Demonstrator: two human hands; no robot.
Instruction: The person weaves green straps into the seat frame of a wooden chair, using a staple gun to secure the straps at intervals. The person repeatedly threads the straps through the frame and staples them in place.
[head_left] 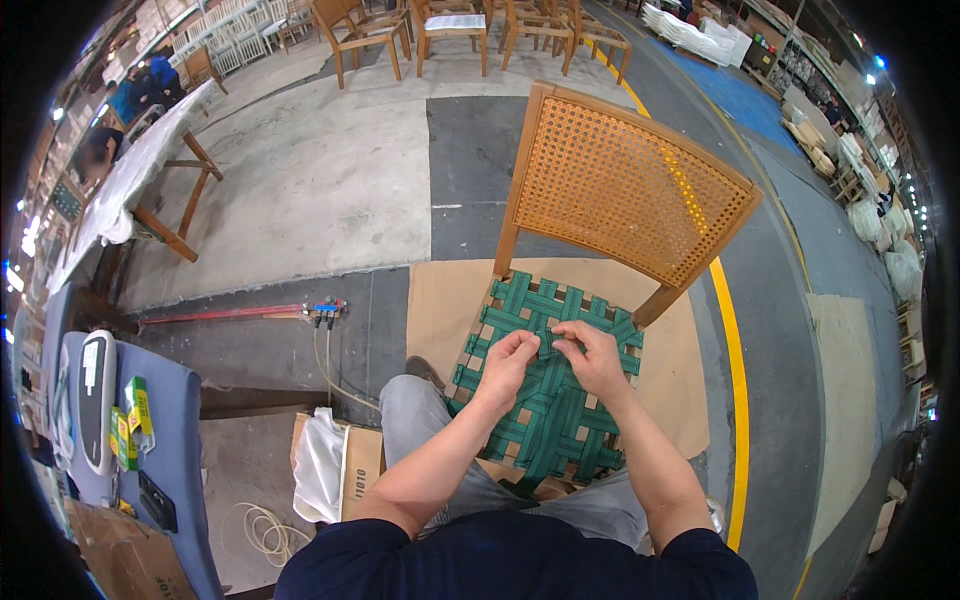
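In front of me stands a wooden chair with a woven cane backrest and a seat of interlaced green webbing straps. Over the middle of this seat, my left hand is closed, thumb and fingers pinched on a short piece of green webbing strap. Close beside it, my right hand is pinched at the other side of the same piece. The fingertips partly cover that piece. Gaps show between the woven straps towards the seat's edges.
The chair stands on cardboard. At left, a blue padded surface carries green-yellow boxes. A red air pipe with valves and hose lies nearby, beside an open carton. More wooden chairs stand ahead; people are far left.
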